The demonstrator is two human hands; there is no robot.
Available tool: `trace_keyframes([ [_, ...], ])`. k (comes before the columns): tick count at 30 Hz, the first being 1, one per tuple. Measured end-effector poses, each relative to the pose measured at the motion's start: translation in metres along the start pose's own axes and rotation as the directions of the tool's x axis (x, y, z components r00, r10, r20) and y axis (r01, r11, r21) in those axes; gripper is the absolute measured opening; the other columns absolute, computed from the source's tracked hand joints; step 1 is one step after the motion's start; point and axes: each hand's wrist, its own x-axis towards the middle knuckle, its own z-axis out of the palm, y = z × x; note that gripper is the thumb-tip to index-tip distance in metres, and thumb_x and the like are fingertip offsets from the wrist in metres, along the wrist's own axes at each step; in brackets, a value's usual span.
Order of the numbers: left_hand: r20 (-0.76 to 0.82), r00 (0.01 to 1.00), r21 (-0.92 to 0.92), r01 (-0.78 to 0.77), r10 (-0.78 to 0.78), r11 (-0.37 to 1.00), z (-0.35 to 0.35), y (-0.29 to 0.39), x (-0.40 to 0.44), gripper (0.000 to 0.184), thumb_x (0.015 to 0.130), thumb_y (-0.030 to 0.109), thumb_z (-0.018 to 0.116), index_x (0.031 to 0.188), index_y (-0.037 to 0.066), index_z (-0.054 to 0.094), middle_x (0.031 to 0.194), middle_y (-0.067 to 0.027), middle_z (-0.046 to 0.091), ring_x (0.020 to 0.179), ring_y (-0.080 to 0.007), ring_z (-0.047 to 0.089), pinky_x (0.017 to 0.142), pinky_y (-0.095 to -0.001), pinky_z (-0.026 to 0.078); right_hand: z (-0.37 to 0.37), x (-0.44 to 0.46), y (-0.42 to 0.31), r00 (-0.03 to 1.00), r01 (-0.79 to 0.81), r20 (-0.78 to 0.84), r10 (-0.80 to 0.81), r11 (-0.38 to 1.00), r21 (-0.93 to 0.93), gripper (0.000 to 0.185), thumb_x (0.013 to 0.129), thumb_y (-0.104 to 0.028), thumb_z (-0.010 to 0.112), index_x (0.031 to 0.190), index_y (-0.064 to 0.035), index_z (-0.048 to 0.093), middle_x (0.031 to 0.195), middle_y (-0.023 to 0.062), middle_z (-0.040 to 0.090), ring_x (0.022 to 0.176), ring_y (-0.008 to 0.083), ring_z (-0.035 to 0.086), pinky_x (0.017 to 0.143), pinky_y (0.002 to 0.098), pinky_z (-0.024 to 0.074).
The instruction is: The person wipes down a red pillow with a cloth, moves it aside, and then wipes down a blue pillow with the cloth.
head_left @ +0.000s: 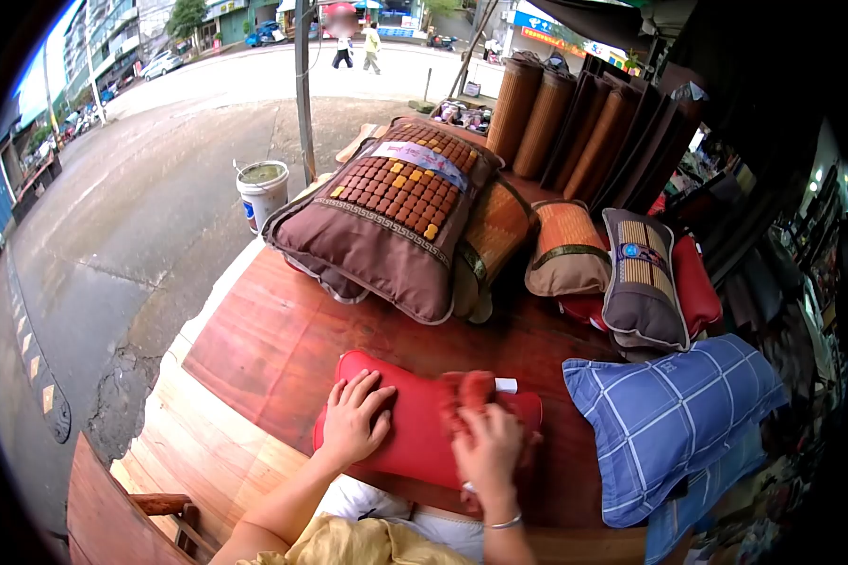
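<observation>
A smooth, plump red pillow is lying flat on the tabletop, extending beneath the spread left fingers and below the right fingers, which are gripping a bunched red cloth, blurring against the pillow's upper surface.

The red cloth has a blurred outline.

Bright daylight, dark fisheye edges.
</observation>
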Motion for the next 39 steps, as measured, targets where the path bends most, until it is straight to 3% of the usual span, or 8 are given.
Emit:
trace_keyframes([
  [5, -0.004, 1.000, -0.033, 0.002, -0.003, 0.999, 0.003, -0.009, -0.003, 0.042, 0.084, 0.023, 0.064, 0.125, 0.017, 0.063, 0.139, -0.0136, 0.055, 0.135, -0.0306, 0.046, 0.113, -0.0508, 0.031, 0.019, -0.009, -0.055, 0.982, 0.179, 0.026, -0.185, 0.972, 0.152, 0.038, 0.070, -0.017, 0.073, 0.109, -0.0205, 0.070, 0.112, 0.0095, 0.057, 0.102, 0.0309, 0.055, 0.086, 0.0455, 0.0438],
  [8, 0.014, 1.000, -0.026, -0.008, 0.009, 1.000, 0.002, -0.005, -0.001, 0.041, 0.084, 0.024, 0.065, 0.125, 0.017, 0.064, 0.139, -0.0132, 0.055, 0.136, -0.0306, 0.046, 0.113, -0.0513, 0.031, 0.014, -0.007, -0.027, 0.994, 0.109, -0.004, -0.110, 0.986, 0.129, 0.039, 0.072, -0.019, 0.071, 0.111, -0.0212, 0.069, 0.114, 0.0091, 0.057, 0.103, 0.0301, 0.055, 0.085, 0.0473, 0.0433],
  [13, 0.018, 1.000, -0.039, -0.001, 0.002, 0.999, -0.003, 0.001, 0.002, 0.041, 0.083, 0.022, 0.065, 0.124, 0.016, 0.064, 0.139, -0.0137, 0.055, 0.135, -0.0314, 0.046, 0.113, -0.0517, 0.031, -0.005, -0.007, 0.050, 0.973, -0.216, -0.052, 0.223, 0.970, 0.115, 0.035, 0.074, -0.014, 0.071, 0.109, -0.0127, 0.070, 0.115, 0.0130, 0.059, 0.108, 0.0355, 0.055, 0.094, 0.0483, 0.0440],
  [19, 0.004, 1.000, -0.046, 0.001, -0.001, 0.999, -0.002, 0.001, 0.001, 0.041, 0.082, 0.021, 0.065, 0.123, 0.016, 0.065, 0.138, -0.0139, 0.055, 0.135, -0.0314, 0.047, 0.113, -0.0519, 0.032, -0.008, -0.016, 0.091, 0.889, -0.409, -0.071, 0.452, 0.853, 0.324, 0.033, 0.077, -0.005, 0.069, 0.110, -0.0026, 0.067, 0.116, 0.0184, 0.059, 0.109, 0.0374, 0.058, 0.095, 0.0444, 0.0469],
  [23, 0.002, 1.000, -0.035, 0.013, -0.013, 0.999, -0.002, 0.001, -0.001, 0.041, 0.083, 0.022, 0.064, 0.123, 0.016, 0.064, 0.138, -0.0137, 0.055, 0.135, -0.0302, 0.046, 0.112, -0.0519, 0.031, -0.010, -0.008, 0.033, 0.983, -0.172, -0.063, 0.173, 0.985, 0.017, 0.034, 0.074, -0.016, 0.072, 0.108, -0.0156, 0.070, 0.114, 0.0134, 0.058, 0.102, 0.0366, 0.055, 0.088, 0.0502, 0.0439],
  [29, -0.005, 1.000, -0.020, 0.010, -0.010, 1.000, 0.003, -0.007, -0.002, 0.041, 0.083, 0.022, 0.064, 0.124, 0.015, 0.064, 0.139, -0.0137, 0.055, 0.136, -0.0304, 0.046, 0.113, -0.0513, 0.031, 0.019, -0.015, -0.051, 0.980, 0.193, 0.019, -0.197, 0.973, 0.127, 0.041, 0.072, -0.020, 0.072, 0.113, -0.0229, 0.069, 0.114, 0.0079, 0.057, 0.103, 0.0292, 0.055, 0.086, 0.0459, 0.0437],
  [33, 0.018, 1.000, -0.027, -0.002, 0.002, 1.000, 0.000, -0.004, -0.001, 0.041, 0.084, 0.023, 0.065, 0.124, 0.016, 0.064, 0.139, -0.0134, 0.055, 0.136, -0.0305, 0.046, 0.113, -0.0513, 0.031, 0.008, -0.009, -0.020, 0.997, 0.073, 0.007, -0.074, 0.988, 0.133, 0.037, 0.072, -0.020, 0.072, 0.110, -0.0204, 0.070, 0.113, 0.0099, 0.058, 0.104, 0.0307, 0.055, 0.087, 0.0465, 0.0439],
  [39, 0.024, 1.000, -0.022, 0.001, -0.001, 1.000, -0.002, 0.001, 0.002, 0.041, 0.084, 0.024, 0.065, 0.125, 0.017, 0.064, 0.139, -0.0131, 0.055, 0.136, -0.0301, 0.046, 0.113, -0.0516, 0.031, -0.003, -0.014, 0.074, 0.942, -0.306, -0.068, 0.329, 0.924, 0.228, 0.035, 0.076, -0.013, 0.070, 0.110, -0.0074, 0.068, 0.117, 0.0157, 0.059, 0.109, 0.0371, 0.056, 0.095, 0.0481, 0.0441],
])
